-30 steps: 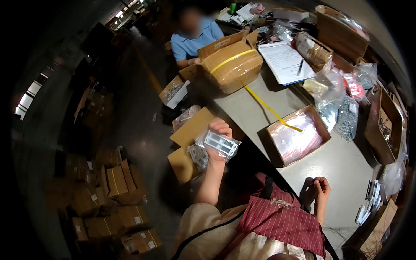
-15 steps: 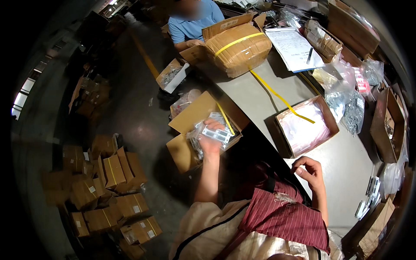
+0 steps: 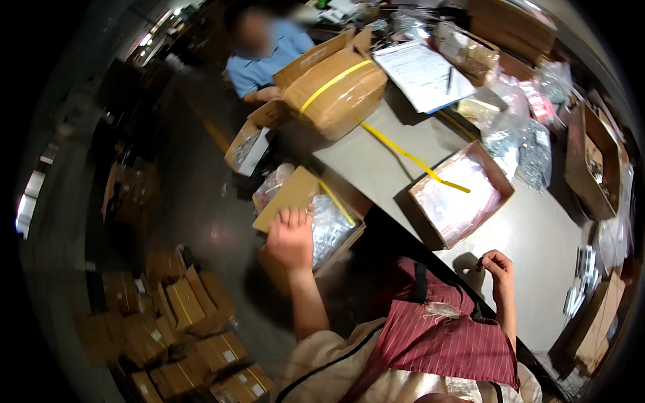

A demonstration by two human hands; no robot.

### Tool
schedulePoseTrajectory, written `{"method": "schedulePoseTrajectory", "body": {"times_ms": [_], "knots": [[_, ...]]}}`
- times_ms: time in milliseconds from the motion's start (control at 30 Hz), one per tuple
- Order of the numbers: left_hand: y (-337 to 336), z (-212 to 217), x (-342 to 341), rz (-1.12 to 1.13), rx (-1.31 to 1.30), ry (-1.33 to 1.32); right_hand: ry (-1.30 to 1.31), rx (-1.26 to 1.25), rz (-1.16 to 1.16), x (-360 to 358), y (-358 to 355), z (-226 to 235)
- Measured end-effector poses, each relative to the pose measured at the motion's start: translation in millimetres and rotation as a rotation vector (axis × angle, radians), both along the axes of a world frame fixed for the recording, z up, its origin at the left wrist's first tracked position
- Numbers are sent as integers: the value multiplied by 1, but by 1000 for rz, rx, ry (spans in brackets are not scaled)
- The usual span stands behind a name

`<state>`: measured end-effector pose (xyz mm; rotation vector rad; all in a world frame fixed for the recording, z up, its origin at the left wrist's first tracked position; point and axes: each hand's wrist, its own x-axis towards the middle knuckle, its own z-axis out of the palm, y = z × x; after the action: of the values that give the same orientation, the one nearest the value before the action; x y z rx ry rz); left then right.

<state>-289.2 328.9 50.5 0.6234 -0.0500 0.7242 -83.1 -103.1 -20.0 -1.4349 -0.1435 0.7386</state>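
Reaching left hand (image 3: 290,236) (carton (image 3: 316,232) below)

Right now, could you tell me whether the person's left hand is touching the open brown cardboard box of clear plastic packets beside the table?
Touching. The head view shows the left hand with its fingers over the open brown cardboard box, on its flap and clear plastic packets.

A taped carton (image 3: 334,91) and clipboard (image 3: 421,74) sit on the table (image 3: 537,235).
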Motion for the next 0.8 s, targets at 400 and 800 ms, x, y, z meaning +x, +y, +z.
{"method": "schedulePoseTrajectory", "body": {"times_ms": [400,800], "knots": [[-196,169,86,-530,613,-909,-43,-1,51,10,-6,13],[-242,192,129,-641,658,-1000,14,29,-293,8,-106,-23]]}}
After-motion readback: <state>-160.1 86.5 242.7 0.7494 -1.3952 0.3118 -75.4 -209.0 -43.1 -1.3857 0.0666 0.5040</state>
